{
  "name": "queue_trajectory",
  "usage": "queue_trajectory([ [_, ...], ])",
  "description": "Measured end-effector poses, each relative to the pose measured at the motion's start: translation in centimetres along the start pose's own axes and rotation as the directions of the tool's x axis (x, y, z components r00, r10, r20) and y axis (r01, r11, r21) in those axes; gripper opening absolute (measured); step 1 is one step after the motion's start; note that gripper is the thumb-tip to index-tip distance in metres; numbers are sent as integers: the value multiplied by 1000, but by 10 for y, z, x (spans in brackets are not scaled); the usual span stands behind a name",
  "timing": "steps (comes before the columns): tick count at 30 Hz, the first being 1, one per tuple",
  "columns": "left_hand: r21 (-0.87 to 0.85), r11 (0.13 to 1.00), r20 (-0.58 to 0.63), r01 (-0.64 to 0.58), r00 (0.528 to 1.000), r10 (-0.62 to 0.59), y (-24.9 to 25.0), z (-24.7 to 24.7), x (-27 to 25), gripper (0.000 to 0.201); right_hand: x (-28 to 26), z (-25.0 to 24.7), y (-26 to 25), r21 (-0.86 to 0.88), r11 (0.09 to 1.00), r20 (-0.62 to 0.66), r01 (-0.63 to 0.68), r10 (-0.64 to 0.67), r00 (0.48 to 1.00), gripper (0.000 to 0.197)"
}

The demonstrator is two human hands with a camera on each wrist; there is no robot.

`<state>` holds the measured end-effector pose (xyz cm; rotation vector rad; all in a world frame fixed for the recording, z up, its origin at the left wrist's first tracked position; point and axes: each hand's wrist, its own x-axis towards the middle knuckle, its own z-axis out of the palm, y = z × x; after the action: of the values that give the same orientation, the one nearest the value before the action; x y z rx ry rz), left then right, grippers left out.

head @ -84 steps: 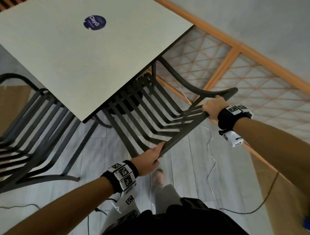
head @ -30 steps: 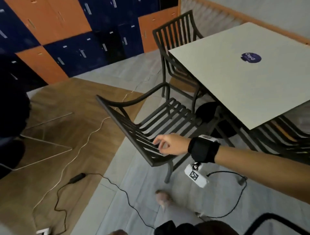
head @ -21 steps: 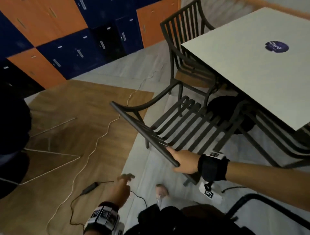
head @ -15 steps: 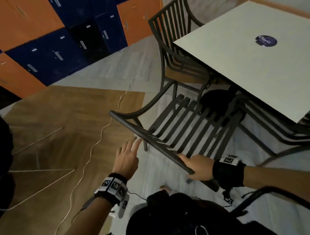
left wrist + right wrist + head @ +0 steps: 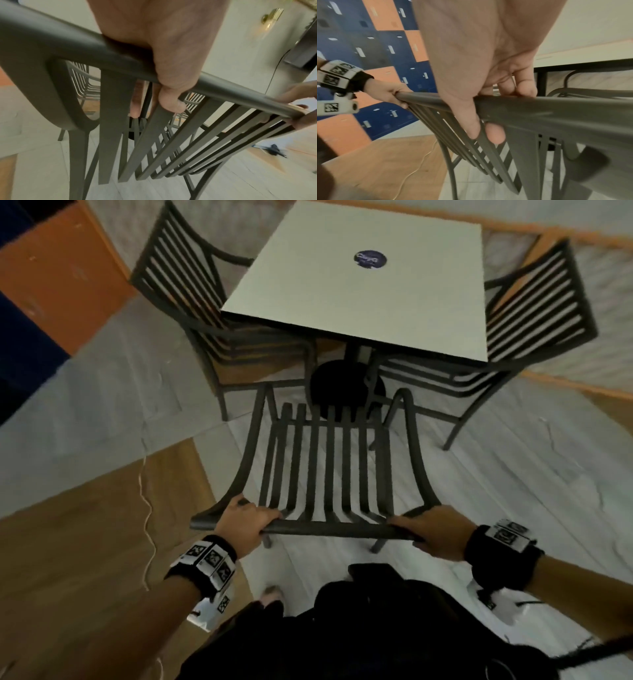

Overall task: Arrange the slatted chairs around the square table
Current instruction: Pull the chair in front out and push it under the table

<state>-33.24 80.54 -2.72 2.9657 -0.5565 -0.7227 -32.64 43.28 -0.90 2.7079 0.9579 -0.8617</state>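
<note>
A dark slatted chair (image 5: 329, 467) stands in front of me, facing the near side of the white square table (image 5: 363, 278). My left hand (image 5: 246, 522) grips the left end of the chair's top rail (image 5: 329, 529), fingers curled over it (image 5: 164, 65). My right hand (image 5: 435, 530) grips the rail's right end, thumb under and fingers over (image 5: 488, 105). A second slatted chair (image 5: 191, 292) is tucked in at the table's left side. A third one (image 5: 534, 309) sits at the right side.
The table's black round base (image 5: 346, 385) lies just beyond the held chair's seat. Orange and blue lockers (image 5: 51, 268) line the far left. A thin cable (image 5: 145, 508) runs over the wood floor on my left. My foot (image 5: 272, 592) is below the chair.
My view has swung round to face the table squarely. The left hand, which was reaching, now grips the chair's top rail. The chair now faces the table's near side.
</note>
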Motion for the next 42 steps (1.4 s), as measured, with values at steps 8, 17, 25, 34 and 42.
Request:
queue_trajectory([
  [8,85,993,84,-77,994,70,-68,-7,-15,51,16,4,-81,77,982,-18,-171,172,985,62],
  [17,64,993,66,-103,993,98,-86,-28,23,54,32,-36,-72,59,964,-46,-260,263,964,53],
  [25,12,996,68,-84,994,83,-90,-54,64,45,55,-62,-33,55,953,-53,-299,302,952,51],
  [34,52,995,21,-81,997,80,-98,-75,108,44,78,-82,-2,41,958,-68,-283,285,956,48],
  [42,72,995,-38,-76,996,79,-109,-79,122,48,90,-91,6,84,970,-48,-230,235,971,52],
])
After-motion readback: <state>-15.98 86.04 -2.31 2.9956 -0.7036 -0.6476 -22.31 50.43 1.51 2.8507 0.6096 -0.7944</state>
